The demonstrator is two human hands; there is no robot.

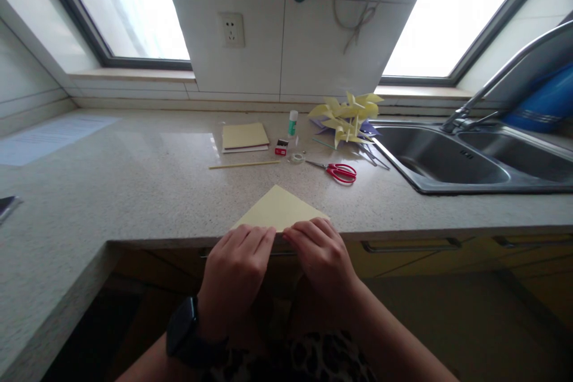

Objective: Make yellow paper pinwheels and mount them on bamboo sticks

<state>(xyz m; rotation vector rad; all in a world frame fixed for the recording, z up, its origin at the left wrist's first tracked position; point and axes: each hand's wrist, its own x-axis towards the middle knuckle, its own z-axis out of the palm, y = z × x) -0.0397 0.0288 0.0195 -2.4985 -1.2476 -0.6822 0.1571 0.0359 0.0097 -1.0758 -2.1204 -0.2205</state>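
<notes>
A pale yellow sheet of paper (pixel 278 206), triangular in outline, lies at the front edge of the counter with its point facing away from me. My left hand (pixel 239 256) and my right hand (pixel 319 250) both grip its near edge, fingers closed along it and thumbs hidden beneath. The two hands are close together near the middle of that edge. Red-handled scissors (pixel 341 172) lie beyond the paper to the right. Straight behind it are a thin stick (pixel 244 165) and a roll of clear tape (pixel 296 158).
A stack of yellow paper (pixel 245 136), a small red box (pixel 282 147) and a glue stick (pixel 292 123) stand farther back. Yellow paper pinwheels (pixel 347 116) are heaped beside the steel sink (pixel 447 190). A printed sheet (pixel 54 134) lies at the left.
</notes>
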